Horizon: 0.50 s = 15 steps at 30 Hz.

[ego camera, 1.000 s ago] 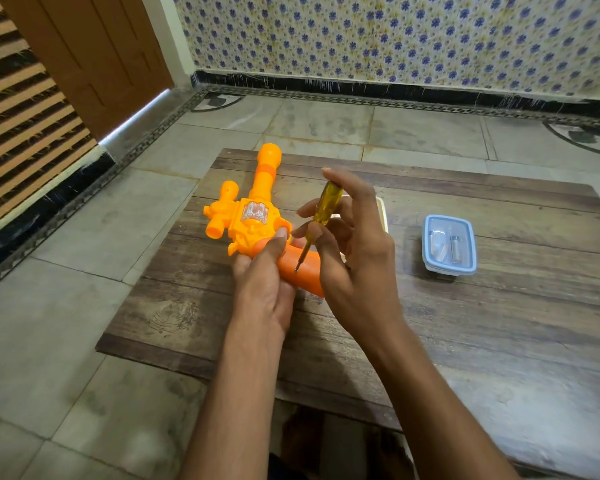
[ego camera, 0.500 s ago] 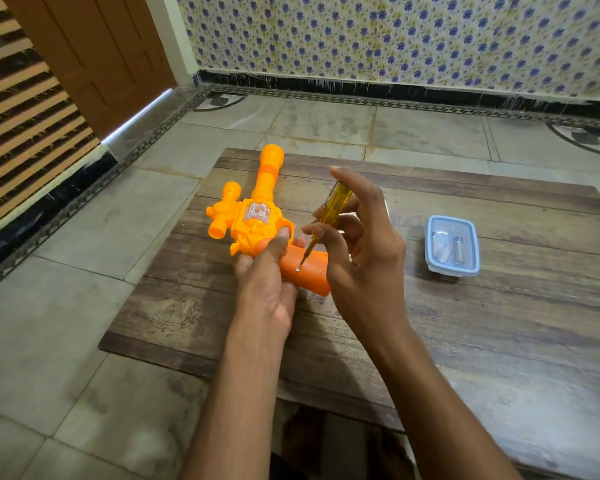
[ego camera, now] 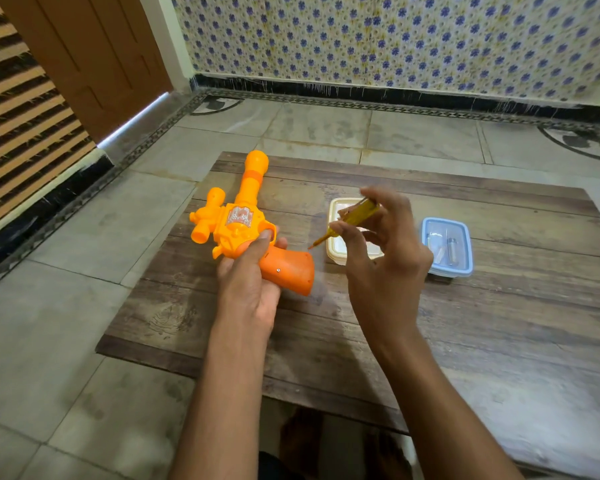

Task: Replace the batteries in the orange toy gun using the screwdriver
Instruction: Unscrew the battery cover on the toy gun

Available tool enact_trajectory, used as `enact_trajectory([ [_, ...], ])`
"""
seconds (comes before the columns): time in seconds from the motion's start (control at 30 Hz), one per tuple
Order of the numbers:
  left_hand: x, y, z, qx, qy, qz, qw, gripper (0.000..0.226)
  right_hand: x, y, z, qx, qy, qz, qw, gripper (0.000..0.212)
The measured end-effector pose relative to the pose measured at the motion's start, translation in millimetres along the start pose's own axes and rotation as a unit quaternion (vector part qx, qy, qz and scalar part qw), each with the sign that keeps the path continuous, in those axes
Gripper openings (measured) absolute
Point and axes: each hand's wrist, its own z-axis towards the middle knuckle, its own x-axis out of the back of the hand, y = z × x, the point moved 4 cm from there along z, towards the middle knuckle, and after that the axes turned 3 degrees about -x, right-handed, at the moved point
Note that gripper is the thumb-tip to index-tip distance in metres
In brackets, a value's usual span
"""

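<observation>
Head view: left hand (ego camera: pixel 248 278) grips toy gun (ego camera: pixel 238 223); right hand (ego camera: pixel 383 268) pinches screwdriver (ego camera: pixel 349 221)

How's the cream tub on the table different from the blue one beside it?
The cream tub has a pale yellowish rim; the blue tub has a light blue one. The cream tub is half hidden behind the right hand and screwdriver; the blue tub shows in full, with small metal parts inside. The cream tub sits nearer the toy gun; the blue tub lies farther right. Both are small, rectangular and round-cornered.
</observation>
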Motion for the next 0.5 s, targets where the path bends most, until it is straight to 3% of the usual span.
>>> enact_trajectory([
  [0.2,14,16,7,0.004,-0.004,0.001,1.0,0.027,-14,6,-4,0.104,-0.018,-0.135,0.985,0.023],
  [0.33,19,23,9,0.003,-0.014,-0.002,1.0,0.024,-36,8,-7,0.161,-0.112,-0.143,0.97,0.016],
  [0.5,22,24,13,0.007,-0.006,-0.012,1.0,0.034,-75,22,7,0.262,-0.228,-0.241,0.906,0.024],
])
